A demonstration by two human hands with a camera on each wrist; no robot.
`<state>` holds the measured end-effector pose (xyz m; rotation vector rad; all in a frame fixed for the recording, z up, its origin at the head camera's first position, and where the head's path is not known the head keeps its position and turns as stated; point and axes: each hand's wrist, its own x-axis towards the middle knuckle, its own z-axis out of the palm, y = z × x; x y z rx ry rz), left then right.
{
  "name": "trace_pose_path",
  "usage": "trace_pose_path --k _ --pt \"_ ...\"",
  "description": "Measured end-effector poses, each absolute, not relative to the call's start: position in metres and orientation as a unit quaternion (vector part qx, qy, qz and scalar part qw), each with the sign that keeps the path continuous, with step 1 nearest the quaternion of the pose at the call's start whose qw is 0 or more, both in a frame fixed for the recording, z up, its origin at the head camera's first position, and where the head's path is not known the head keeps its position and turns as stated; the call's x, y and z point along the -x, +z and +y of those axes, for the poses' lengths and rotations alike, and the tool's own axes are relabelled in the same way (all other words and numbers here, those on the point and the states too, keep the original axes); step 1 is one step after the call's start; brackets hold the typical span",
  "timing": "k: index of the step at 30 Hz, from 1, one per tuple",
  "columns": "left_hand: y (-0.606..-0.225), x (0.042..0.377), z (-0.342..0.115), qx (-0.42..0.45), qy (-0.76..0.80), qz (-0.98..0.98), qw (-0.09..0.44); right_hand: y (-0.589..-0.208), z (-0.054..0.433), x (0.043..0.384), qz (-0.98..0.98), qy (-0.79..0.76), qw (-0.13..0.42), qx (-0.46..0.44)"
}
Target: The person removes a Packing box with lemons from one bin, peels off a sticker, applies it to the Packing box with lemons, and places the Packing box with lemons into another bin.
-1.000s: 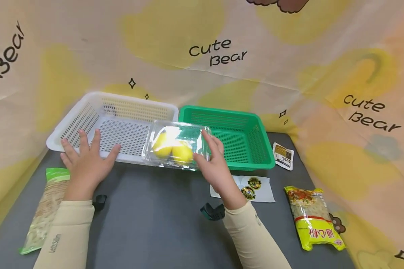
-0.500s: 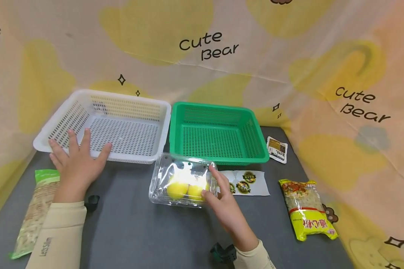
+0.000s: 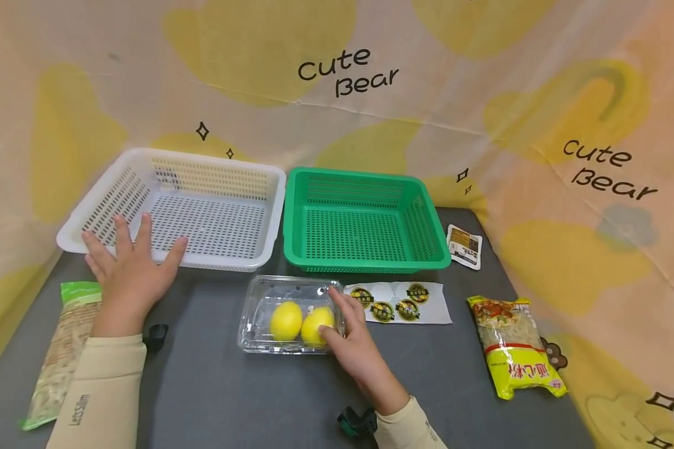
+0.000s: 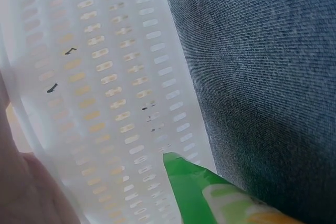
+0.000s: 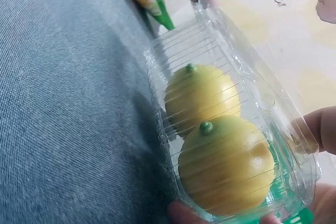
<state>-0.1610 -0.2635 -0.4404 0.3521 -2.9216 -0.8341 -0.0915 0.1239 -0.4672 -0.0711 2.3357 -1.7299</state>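
My right hand (image 3: 355,346) grips the right end of a clear plastic clamshell box (image 3: 256,312), thumb at the near side and fingers at the far corner. Inside it lie two round yellow fruits (image 3: 286,321) with small green stem nubs, seen large through the ribbed plastic in the right wrist view. The box is in front of the green basket (image 3: 365,269), low over the grey table. At the left, my left hand (image 3: 131,274) rests with fingers spread on the front rim of the white basket (image 3: 233,262). Its palm edge shows beside the basket wall in the left wrist view.
A sheet of round stickers (image 3: 395,302) lies right of the box. Farther right are a yellow food packet (image 3: 517,349) and a small white packet (image 3: 464,246). A long green-ended bag (image 3: 70,349) lies partly under the left forearm. Printed cloth walls (image 3: 337,125) stand behind the baskets.
The right hand has brought the box down and toward me, from over the front edges of the two baskets to the table area before them. The left hand stays on the white basket.
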Motion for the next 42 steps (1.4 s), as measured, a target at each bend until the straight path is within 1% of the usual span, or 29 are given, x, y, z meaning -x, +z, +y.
trace_pose_path --k 7,13,19,35,39,42 --pt "-0.441 0.161 -0.262 -0.115 -0.277 -0.953 0.045 -0.474 0.118 0.094 0.814 -0.571 0.099 0.048" --pt "-0.440 0.162 -0.260 -0.111 -0.274 -0.954 0.049 -0.476 0.115 0.097 0.818 -0.563 0.103 0.060" --pt "-0.439 0.163 -0.258 -0.110 -0.276 -0.953 0.049 -0.475 0.114 0.098 0.832 -0.542 0.109 0.053" --pt "-0.443 0.166 -0.260 -0.100 -0.271 -0.956 0.056 -0.474 0.111 0.103 0.870 -0.483 0.094 0.022" --pt "-0.448 0.165 -0.261 -0.105 -0.265 -0.955 0.077 -0.474 0.108 0.104 0.880 -0.469 0.072 0.024" --pt "-0.454 0.160 -0.257 -0.109 -0.264 -0.951 0.117 -0.470 0.110 0.104 0.887 -0.457 0.049 0.044"
